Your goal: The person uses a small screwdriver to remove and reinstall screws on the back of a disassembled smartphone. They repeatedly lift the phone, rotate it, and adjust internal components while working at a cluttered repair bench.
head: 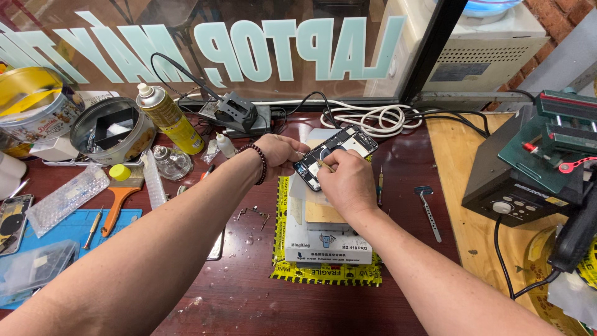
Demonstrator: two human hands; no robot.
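Near the centre of the frame, the opened phone (334, 155) sits tilted above a white heating pad (326, 239) on the dark red table (249, 292). The left hand (280, 152) pinches the phone's left edge to steady it; the right hand (345, 183) has its fingers pressed together on a thin tool (323, 163) poked into the phone's inside. Judging by the exposed interior, opening is done and work on the inner parts is under way, with closing left. The tool's tip and the exact part touched are too small to make out, and the right fingers hide the phone's lower end
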